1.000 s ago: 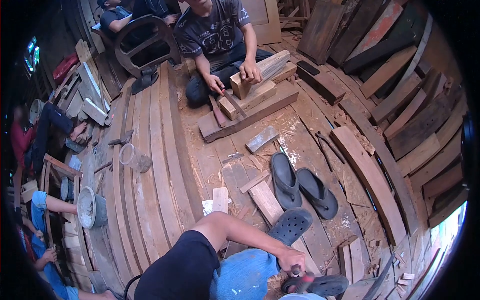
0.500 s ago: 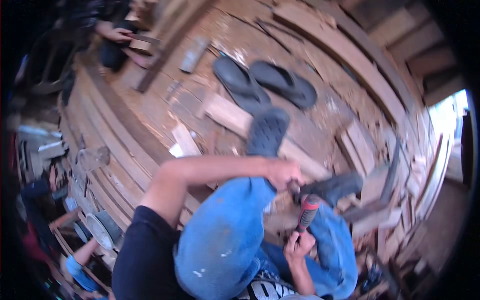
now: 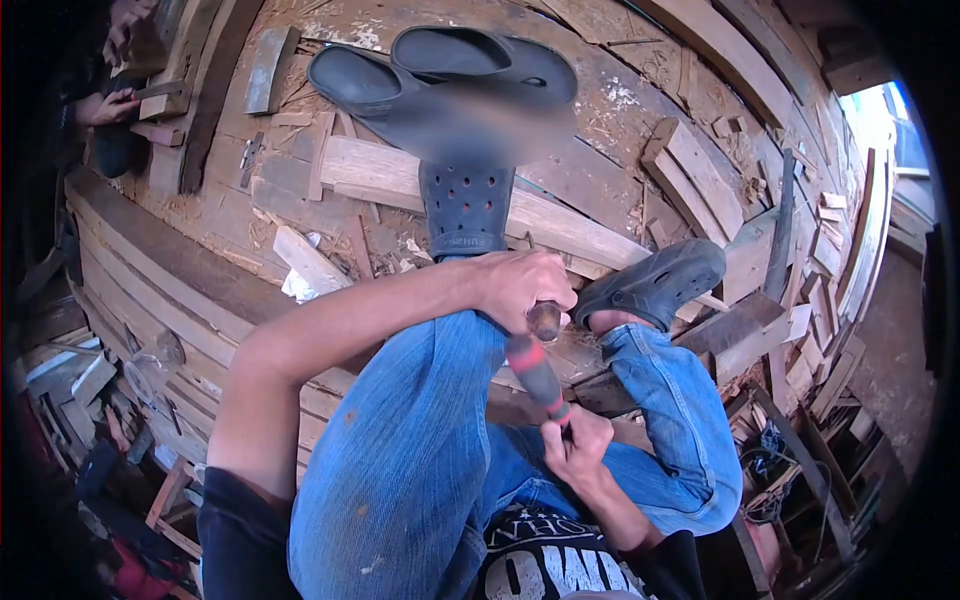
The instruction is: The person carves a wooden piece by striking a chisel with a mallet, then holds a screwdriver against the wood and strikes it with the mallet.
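Note:
My left hand (image 3: pixel 520 288) is closed around a tool with a round wooden handle (image 3: pixel 543 319), whose end points up toward me beside my bent knee. The rest of that tool is hidden under the fist. Just below it, my right hand (image 3: pixel 580 440) grips a tool with a red-and-dark-grey rubber handle (image 3: pixel 541 378). This handle sticks up out of the fist and leans left, its blunt end close to the wooden handle's end. Around the hands are a perforated dark clog (image 3: pixel 465 205) at the left foot and another clog (image 3: pixel 660 285) at the right.
A long wooden board (image 3: pixel 400 178) lies beyond the near clog. Dark sandals (image 3: pixel 450 55) and a short grey block (image 3: pixel 270 70) are farther off. Offcuts (image 3: pixel 690 180) and shavings litter the floor. At the upper left, another person's hand (image 3: pixel 105 108) holds a tool.
The view has shifted, so the sandals and other person sit farther up and left. The rubber handle has tilted from near upright to leaning left. Both hands keep their holds.

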{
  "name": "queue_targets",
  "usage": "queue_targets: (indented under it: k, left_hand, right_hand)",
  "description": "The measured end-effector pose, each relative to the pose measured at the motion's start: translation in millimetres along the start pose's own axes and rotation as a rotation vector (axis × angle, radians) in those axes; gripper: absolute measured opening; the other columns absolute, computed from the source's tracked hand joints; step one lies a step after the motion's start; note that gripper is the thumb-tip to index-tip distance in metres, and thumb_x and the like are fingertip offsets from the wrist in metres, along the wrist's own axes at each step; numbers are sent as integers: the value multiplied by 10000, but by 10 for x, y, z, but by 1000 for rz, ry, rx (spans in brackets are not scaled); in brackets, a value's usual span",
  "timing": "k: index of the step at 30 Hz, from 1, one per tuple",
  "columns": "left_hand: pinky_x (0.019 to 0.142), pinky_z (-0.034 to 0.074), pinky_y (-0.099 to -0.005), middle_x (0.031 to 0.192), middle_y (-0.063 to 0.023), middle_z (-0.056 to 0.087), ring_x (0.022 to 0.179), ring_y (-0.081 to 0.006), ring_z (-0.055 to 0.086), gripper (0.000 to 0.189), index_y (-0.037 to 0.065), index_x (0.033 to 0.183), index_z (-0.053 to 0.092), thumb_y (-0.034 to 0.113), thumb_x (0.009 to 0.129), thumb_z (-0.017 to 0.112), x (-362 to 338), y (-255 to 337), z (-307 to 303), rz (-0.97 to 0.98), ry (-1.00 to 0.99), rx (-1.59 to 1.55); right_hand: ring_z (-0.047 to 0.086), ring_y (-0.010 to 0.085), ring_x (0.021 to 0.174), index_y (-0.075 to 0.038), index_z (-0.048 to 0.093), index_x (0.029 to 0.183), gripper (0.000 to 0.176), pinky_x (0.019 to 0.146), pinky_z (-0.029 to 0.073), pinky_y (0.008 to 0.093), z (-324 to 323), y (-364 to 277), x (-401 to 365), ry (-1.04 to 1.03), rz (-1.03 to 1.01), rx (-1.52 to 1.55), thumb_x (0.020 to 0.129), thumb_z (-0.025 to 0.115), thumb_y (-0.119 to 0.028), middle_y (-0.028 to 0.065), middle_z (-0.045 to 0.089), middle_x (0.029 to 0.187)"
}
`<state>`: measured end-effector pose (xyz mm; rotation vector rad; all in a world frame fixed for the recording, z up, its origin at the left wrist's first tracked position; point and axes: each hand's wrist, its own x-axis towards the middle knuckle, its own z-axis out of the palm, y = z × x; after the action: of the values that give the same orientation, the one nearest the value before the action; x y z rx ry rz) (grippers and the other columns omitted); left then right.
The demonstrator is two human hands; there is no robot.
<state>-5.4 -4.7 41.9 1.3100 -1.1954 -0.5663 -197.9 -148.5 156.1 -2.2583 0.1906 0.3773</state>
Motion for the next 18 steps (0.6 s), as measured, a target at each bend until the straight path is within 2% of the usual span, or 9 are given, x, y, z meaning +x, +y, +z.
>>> queue_targets:
  k: [2, 3, 4, 6, 11, 14, 15, 17, 18]
  left_hand:
    - [682, 416, -370, 590, -78, 503, 610, -284, 534, 227, 45, 624, 466, 55, 721, 671, 2, -12, -6, -14, -11, -16]
    - [689, 416, -372, 596, -76, 505, 616, -284, 535, 217, 45, 633, 471, 59, 714, 672, 4, -28, 5, -2, -13, -23]
    - [696, 416, -374, 602, -74, 507, 623, -283, 537, 207, 45, 642, 477, 63, 706, 673, 8, -21, 20, 8, -10, -34]
    - [702, 417, -374, 605, -72, 510, 623, -284, 537, 201, 45, 645, 480, 66, 705, 670, 9, -17, 24, 6, -40, -57]
    - [711, 416, -376, 609, -76, 510, 618, -286, 532, 201, 43, 647, 483, 83, 714, 668, -5, -39, 60, -6, -68, -40]
    - [712, 415, -378, 600, -80, 500, 616, -288, 528, 199, 44, 645, 481, 74, 730, 658, -2, -69, 71, -1, -50, -32]
    - [685, 424, -395, 591, -82, 522, 613, -300, 547, 170, 55, 640, 493, 79, 674, 658, 3, -84, 79, -4, -38, -29]
    - [659, 433, -412, 582, -85, 544, 610, -313, 567, 154, 67, 635, 505, 85, 618, 657, 17, -83, 72, -7, -26, -22]
    - [660, 432, -414, 583, -87, 545, 610, -315, 566, 157, 68, 633, 504, 91, 617, 658, 14, -81, 71, -23, -18, -23]
  right_hand:
    - [484, 284, 418, -10, 520, 644, 307, 426, 393, 367, 10, 4, 6, 102, -291, 145, 783, 711, -205, 119, 457, 505]
    - [473, 278, 412, -22, 500, 626, 330, 418, 380, 356, 28, 6, 15, 146, -326, 200, 767, 726, -217, 117, 451, 498]
    - [473, 278, 412, -22, 500, 626, 330, 418, 380, 356, 43, -1, 7, 138, -305, 202, 767, 726, -217, 117, 451, 498]
    - [456, 259, 401, -36, 486, 615, 381, 404, 356, 344, 80, 0, -17, 43, 24, 73, 786, 720, -285, 93, 433, 496]
    - [422, 240, 386, -31, 510, 640, 315, 403, 341, 338, 61, 91, -34, 102, -265, 161, 797, 681, -243, 81, 428, 503]
    - [433, 236, 391, -25, 513, 644, 323, 402, 349, 332, 81, 123, -56, 126, -232, 173, 799, 686, -249, 76, 425, 506]
    - [433, 236, 391, -25, 513, 644, 323, 402, 349, 332, 61, 103, -65, 124, -233, 173, 799, 686, -249, 76, 425, 506]
    - [484, 223, 431, 5, 561, 717, 79, 435, 377, 306, 3, 24, -66, -32, 51, 103, 760, 557, -62, 105, 485, 561]
    - [484, 223, 431, 5, 561, 717, 79, 435, 377, 306, -6, 16, -49, -36, 49, 104, 760, 557, -62, 105, 485, 561]
